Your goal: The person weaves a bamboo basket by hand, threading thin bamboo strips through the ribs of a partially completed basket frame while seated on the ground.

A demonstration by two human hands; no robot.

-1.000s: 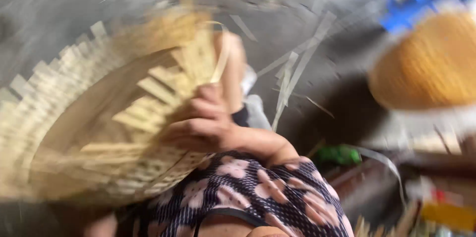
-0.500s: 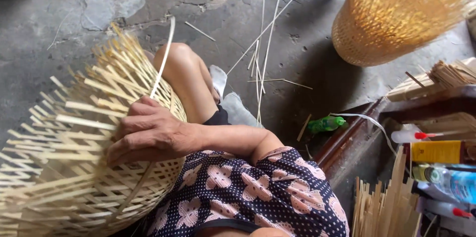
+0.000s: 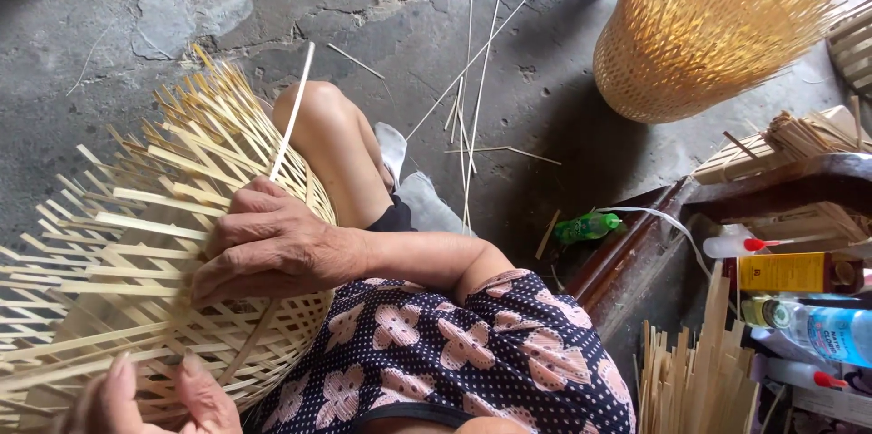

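While right hand (image 3: 272, 248) presses half-woven basket (image 3: 136, 261), left hand (image 3: 154, 398) pinches strip; finished basket (image 3: 704, 30) well apart.

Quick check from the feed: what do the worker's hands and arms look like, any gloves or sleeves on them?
Both are bare. The right hand has no glove, ring or watch that shows, and its forearm is uncovered up to a short sleeve of dark fabric printed with small white dots and pink flower shapes. Only the fingers of the left hand show at the bottom edge, ungloved, with short nails; its arm is out of frame.
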